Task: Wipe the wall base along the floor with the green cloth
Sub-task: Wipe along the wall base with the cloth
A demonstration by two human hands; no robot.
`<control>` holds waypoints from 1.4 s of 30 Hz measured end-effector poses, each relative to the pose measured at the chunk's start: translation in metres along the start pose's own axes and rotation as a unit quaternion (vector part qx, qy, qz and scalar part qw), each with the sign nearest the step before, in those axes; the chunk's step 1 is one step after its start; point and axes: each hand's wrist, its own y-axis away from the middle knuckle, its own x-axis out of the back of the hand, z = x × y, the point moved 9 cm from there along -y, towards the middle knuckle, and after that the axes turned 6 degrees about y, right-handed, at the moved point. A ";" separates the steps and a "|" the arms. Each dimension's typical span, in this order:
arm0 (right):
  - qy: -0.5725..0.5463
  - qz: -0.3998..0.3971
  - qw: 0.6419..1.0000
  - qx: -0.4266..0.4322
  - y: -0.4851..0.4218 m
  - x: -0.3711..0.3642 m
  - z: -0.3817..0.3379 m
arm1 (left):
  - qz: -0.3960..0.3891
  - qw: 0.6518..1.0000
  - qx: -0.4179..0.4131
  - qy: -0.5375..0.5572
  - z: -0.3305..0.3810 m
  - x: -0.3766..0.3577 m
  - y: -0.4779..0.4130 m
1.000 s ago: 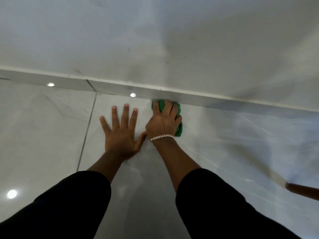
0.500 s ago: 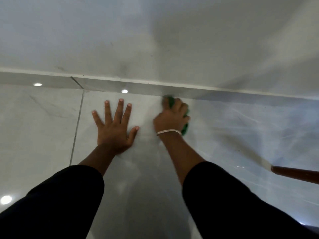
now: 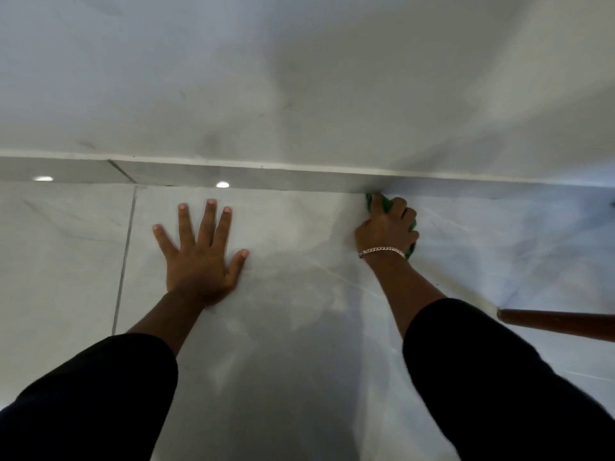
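The wall base is a grey tiled strip running left to right where the white wall meets the glossy floor. My right hand, with a silver bracelet on the wrist, is closed on the green cloth and presses it into the corner where the base meets the floor. Most of the cloth is hidden under the hand; green edges show at the fingertips and by the wrist. My left hand lies flat on the floor with fingers spread, well left of the cloth and a short way from the base.
The floor is shiny pale marble tile with a grout line left of my left hand. A brown wooden pole lies on the floor at the right edge. White wall rises behind the base.
My right hand has slid the green cloth to the right along the wall base, away from my left hand. The left hand has stayed flat on the floor. The view has shifted.
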 end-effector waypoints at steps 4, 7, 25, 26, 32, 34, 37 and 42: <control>-0.031 0.001 0.998 -0.046 0.032 -0.004 -0.062 | -0.008 1.000 -0.005 -0.001 0.003 0.001 0.000; -0.043 0.009 0.996 0.080 0.075 -0.005 -0.154 | -0.011 1.000 -0.004 -0.008 0.001 0.001 0.000; -0.065 0.002 0.976 0.207 0.083 -0.022 -0.148 | -0.001 1.000 0.001 -0.008 -0.001 0.003 -0.001; -0.064 -0.003 0.966 0.249 0.087 -0.021 -0.155 | -0.004 1.000 0.002 -0.008 -0.001 0.002 0.000; -0.062 0.012 0.940 0.335 0.046 -0.011 -0.097 | -0.005 1.000 -0.003 0.002 0.000 0.003 0.000; -0.102 0.038 0.956 0.272 0.044 -0.007 -0.087 | 0.001 1.000 -0.004 0.001 0.000 0.003 0.001; -0.128 0.049 0.978 0.156 0.063 -0.011 -0.112 | 0.000 1.000 0.000 -0.002 -0.001 0.002 0.000; -0.103 0.035 0.938 0.328 0.067 -0.003 -0.132 | -0.002 1.000 -0.005 0.003 0.002 0.007 0.000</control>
